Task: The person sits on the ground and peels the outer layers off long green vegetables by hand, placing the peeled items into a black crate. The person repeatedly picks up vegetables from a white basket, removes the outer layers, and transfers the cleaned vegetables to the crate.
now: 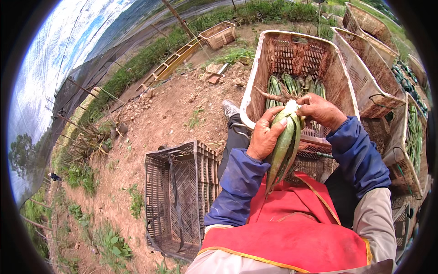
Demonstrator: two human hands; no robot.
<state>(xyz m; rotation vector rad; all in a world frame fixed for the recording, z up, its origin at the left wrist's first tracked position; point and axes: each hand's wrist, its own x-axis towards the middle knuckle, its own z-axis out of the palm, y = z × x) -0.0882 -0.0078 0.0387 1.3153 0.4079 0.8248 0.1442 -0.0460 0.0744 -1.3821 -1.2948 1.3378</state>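
Note:
My left hand (266, 135) is wrapped round an aloe-like plant (284, 145), with thick, pale green, tapering leaves pointing down toward my lap. Its white base is uppermost, and a brown root (273, 96) sticks out to the left. At that base the fingers of my right hand (320, 111) are closed in a pinch; whether they grip the root or a bit of leaf, I cannot make out. Right behind my hands stands a dirt-stained white crate (251, 86) with several similar green plants (288, 83) lying in it. A red apron (292, 237) covers my lap.
A black plastic crate (196, 182) stands on the bare soil to my left. More stained crates (365, 77) line the right side, one holding long green leaves (414, 137). Farther off lie a yellow ladder (171, 61) and another crate (219, 35).

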